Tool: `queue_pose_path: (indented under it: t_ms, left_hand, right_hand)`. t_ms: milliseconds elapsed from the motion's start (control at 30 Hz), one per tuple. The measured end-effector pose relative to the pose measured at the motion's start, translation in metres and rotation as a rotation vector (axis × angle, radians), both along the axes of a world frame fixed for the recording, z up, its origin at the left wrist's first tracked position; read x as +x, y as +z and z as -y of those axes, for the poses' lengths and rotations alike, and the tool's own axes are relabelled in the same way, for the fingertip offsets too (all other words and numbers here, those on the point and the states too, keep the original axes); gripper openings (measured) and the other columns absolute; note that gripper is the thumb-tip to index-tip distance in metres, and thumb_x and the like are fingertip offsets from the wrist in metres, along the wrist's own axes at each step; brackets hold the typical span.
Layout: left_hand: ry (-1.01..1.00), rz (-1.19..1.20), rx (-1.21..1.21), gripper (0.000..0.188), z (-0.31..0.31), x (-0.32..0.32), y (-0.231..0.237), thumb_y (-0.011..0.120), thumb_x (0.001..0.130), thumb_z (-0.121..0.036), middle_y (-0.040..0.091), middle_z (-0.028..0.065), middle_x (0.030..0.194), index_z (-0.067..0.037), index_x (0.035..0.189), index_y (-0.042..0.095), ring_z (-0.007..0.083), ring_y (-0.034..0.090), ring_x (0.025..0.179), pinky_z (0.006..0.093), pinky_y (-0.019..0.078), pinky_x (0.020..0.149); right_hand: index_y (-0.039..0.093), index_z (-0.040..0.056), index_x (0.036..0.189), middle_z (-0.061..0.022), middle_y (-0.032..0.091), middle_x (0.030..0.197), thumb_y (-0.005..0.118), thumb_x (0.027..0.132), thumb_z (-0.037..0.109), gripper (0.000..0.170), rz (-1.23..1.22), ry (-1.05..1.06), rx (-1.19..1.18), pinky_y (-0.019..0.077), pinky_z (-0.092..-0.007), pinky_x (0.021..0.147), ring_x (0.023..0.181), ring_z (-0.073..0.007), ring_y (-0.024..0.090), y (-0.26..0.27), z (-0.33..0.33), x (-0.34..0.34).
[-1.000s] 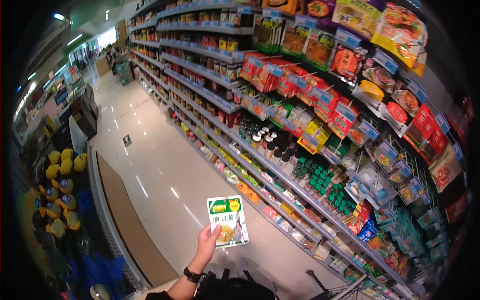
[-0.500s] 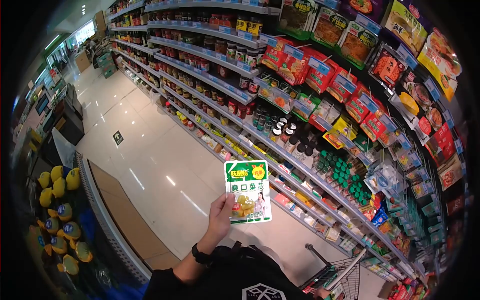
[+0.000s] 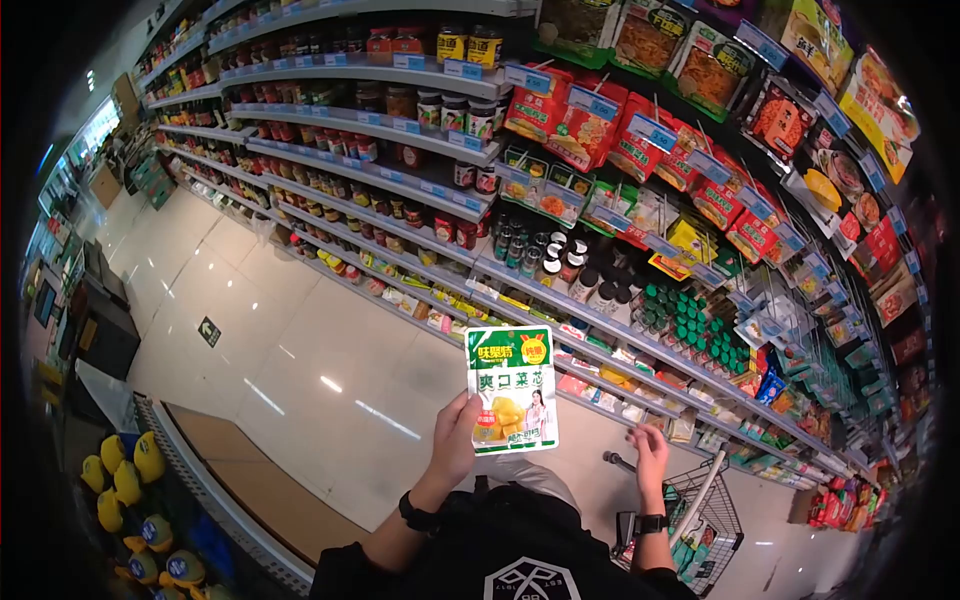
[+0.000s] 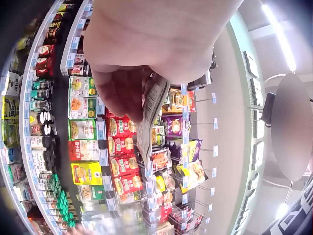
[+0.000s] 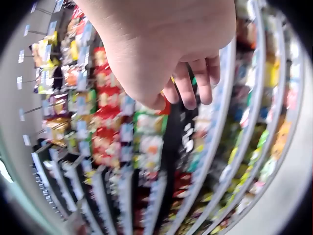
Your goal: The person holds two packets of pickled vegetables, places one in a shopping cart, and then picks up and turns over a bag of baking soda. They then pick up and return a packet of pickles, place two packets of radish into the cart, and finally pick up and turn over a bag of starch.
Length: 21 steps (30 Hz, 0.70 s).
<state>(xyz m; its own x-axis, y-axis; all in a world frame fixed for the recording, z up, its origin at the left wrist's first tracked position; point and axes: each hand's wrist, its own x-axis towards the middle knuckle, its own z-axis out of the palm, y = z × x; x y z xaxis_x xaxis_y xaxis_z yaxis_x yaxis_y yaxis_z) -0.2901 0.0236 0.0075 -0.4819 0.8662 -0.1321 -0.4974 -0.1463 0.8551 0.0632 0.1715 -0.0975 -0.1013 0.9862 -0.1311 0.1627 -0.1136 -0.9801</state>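
My left hand (image 3: 456, 440) pinches a flat green-and-white food packet (image 3: 512, 395) by its left edge, thumb in front, its printed face turned up toward the head camera. In the left wrist view the packet (image 4: 151, 117) shows edge-on beside the curled fingers. My right hand (image 3: 650, 462) is raised to the right of the packet and apart from it, above the shopping cart (image 3: 705, 520). Its fingers (image 5: 185, 88) are loosely bent with nothing between them, in front of the blurred shelves in the right wrist view.
Long shelves (image 3: 380, 125) of jars run along the aisle ahead. Hanging red packets (image 3: 585, 130) and green-capped bottles (image 3: 690, 325) fill the right side. A bin with yellow-wrapped fruit (image 3: 125, 480) stands at the lower left, beside the tiled floor (image 3: 270, 320).
The left hand has brought the packet up and to the right in the head view. The right hand, by the cart handle half a second ago, has risen off it. The view has turned rightward.
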Motion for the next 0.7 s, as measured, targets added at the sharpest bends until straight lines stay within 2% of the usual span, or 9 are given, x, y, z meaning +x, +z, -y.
queue_pose_path:
  t_ms: [100,167,300,433,533,567,633,667,700]
  left_hand:
    - [-0.097,-0.045,-0.015,0.032,-0.034,-0.01,-0.002,0.047,0.11,-0.022,0.07,0.0045,0.105,0.005,0.117,0.063,0.0063,0.063,0.094,0.0231,0.0507,0.084]
    - [-0.143,-0.117,-0.029,0.032,-0.059,-0.015,0.0,0.047,0.11,-0.022,0.069,0.004,0.105,0.004,0.117,0.063,0.0062,0.062,0.094,0.0234,0.0502,0.084]
    - [-0.216,-0.388,-0.095,0.033,-0.092,-0.032,0.008,0.047,0.11,-0.025,0.068,0.0026,0.103,0.002,0.115,0.065,0.0056,0.059,0.092,0.0243,0.0491,0.085]
    - [-0.111,-0.301,-0.038,0.033,-0.127,-0.04,0.022,0.055,0.106,-0.014,0.07,0.0057,0.11,0.002,0.136,0.054,0.0088,0.063,0.091,0.0255,0.0498,0.086]
    - [-0.043,-0.537,-0.147,0.052,-0.145,-0.042,0.022,0.064,0.1,-0.008,0.064,0.0112,0.128,0.0,0.147,0.044,0.0147,0.064,0.104,0.029,0.05,0.09]
    - [-0.059,-0.542,-0.152,0.052,-0.151,-0.044,0.015,0.064,0.1,-0.008,0.064,0.0112,0.128,0.0,0.147,0.044,0.0147,0.064,0.104,0.029,0.05,0.09]
    - [-0.137,-0.835,-0.106,0.063,-0.161,-0.049,0.001,0.07,0.094,-0.008,0.053,0.0134,0.142,0.0,0.15,0.041,0.0195,0.059,0.117,0.034,0.0494,0.096]
    - [-0.233,-0.761,-0.086,0.073,-0.164,-0.049,0.0,0.068,0.095,-0.011,0.043,0.014,0.152,-0.001,0.157,0.03,0.0232,0.052,0.129,0.0368,0.0467,0.104]
    - [-0.243,-0.756,-0.079,0.073,-0.168,-0.048,0.0,0.068,0.095,-0.011,0.043,0.014,0.152,-0.001,0.157,0.03,0.0232,0.052,0.129,0.0368,0.0467,0.104]
  right_hand:
    - [0.069,-0.0011,0.115,-0.0094,0.073,0.107,0.063,0.101,0.014,0.021,-0.128,0.352,0.06,0.0507,-0.0289,0.092,0.103,-0.0166,0.066,0.081,-0.017,-0.115]
    - [0.07,-0.0003,0.114,-0.0073,0.073,0.107,0.062,0.103,0.016,0.021,-0.315,0.5,-0.012,0.0506,-0.0278,0.09,0.101,-0.0137,0.066,0.101,-0.026,-0.16]
    - [0.07,0.0005,0.115,-0.0028,0.073,0.107,0.062,0.104,0.017,0.022,-0.473,0.546,-0.194,0.0521,-0.026,0.084,0.095,-0.0079,0.065,0.098,-0.041,-0.208]
    - [0.07,0.0002,0.116,-0.0014,0.073,0.104,0.063,0.104,0.018,0.023,-0.589,0.479,-0.168,0.0524,-0.0241,0.08,0.091,-0.0052,0.064,0.088,-0.066,-0.235]
    - [0.069,-0.0027,0.117,-0.0036,0.074,0.105,0.062,0.103,0.015,0.023,-0.44,0.423,-0.116,0.0526,-0.0257,0.08,0.09,-0.0068,0.063,0.08,-0.079,-0.239]
    - [0.069,-0.0027,0.117,-0.0036,0.074,0.105,0.062,0.103,0.015,0.023,-0.447,0.407,-0.12,0.0526,-0.0257,0.08,0.09,-0.0068,0.063,0.089,-0.083,-0.24]
    - [0.064,-0.0041,0.127,-0.0117,0.07,0.114,0.062,0.1,0.01,0.031,-0.105,0.434,0.15,0.0533,-0.0286,0.081,0.094,-0.0145,0.065,0.111,-0.09,-0.242]
    - [0.064,-0.0041,0.127,-0.0117,0.07,0.114,0.062,0.1,0.01,0.031,-0.101,0.421,0.148,0.0533,-0.0286,0.081,0.094,-0.0145,0.065,0.111,-0.09,-0.245]
    - [0.061,-0.0029,0.133,-0.0141,0.066,0.12,0.063,0.097,0.009,0.037,-0.165,0.429,0.214,0.0529,-0.0308,0.085,0.102,-0.0193,0.063,0.11,-0.089,-0.25]
